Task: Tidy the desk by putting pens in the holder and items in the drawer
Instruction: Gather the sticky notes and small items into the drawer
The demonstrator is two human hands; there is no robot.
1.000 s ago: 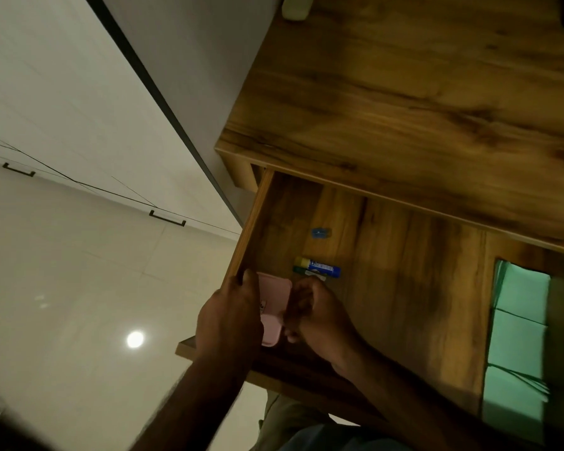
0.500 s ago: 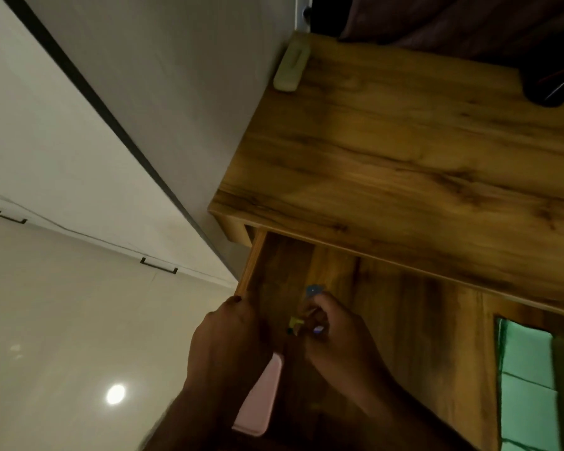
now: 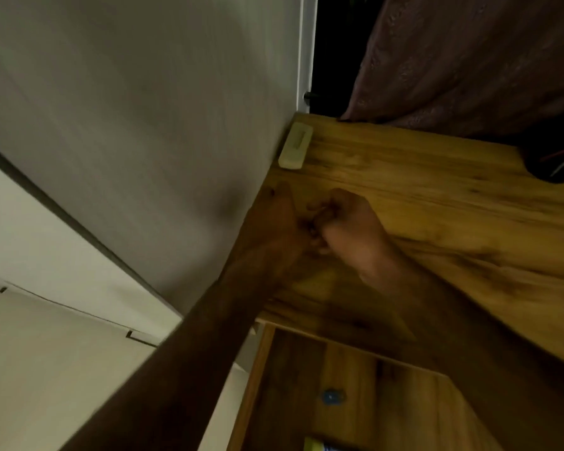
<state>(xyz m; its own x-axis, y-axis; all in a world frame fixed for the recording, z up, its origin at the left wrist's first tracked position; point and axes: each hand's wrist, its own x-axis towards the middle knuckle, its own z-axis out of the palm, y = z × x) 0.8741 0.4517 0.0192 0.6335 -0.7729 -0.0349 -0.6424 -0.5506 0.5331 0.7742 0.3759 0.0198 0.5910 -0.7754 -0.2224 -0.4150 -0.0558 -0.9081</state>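
Floor tiles [image 3: 46, 369], pale and glossy, fill the lower left, with a grey wall [image 3: 144, 109] rising above them. Next comes a wooden desk [image 3: 437, 206] whose left edge meets the wall. A small cream-coloured rectangular object [image 3: 295, 150] lies at the desk's far left corner, touching the wall.

Both forearms reach up from the bottom of the view, over the desk top. The left hand [image 3: 275, 229] is dark and blurred, and whether its fingers are spread or closed cannot be told. Just beside it, the right hand [image 3: 349, 227] is curled into a loose fist, fingers bent inward and pressed together near the left hand. Whether either hand holds anything cannot be told.

Below the hands, the drawer [image 3: 267, 385] stands pulled out under the desk's front edge. Inside it lies a small blue item [image 3: 332, 396], and at the very bottom edge shows part of a yellow and blue object [image 3: 319, 445].

At the far right, a dark pen holder [image 3: 554, 157] sits on the desk's back edge, with a dull reddish curtain [image 3: 469, 60] hanging behind.
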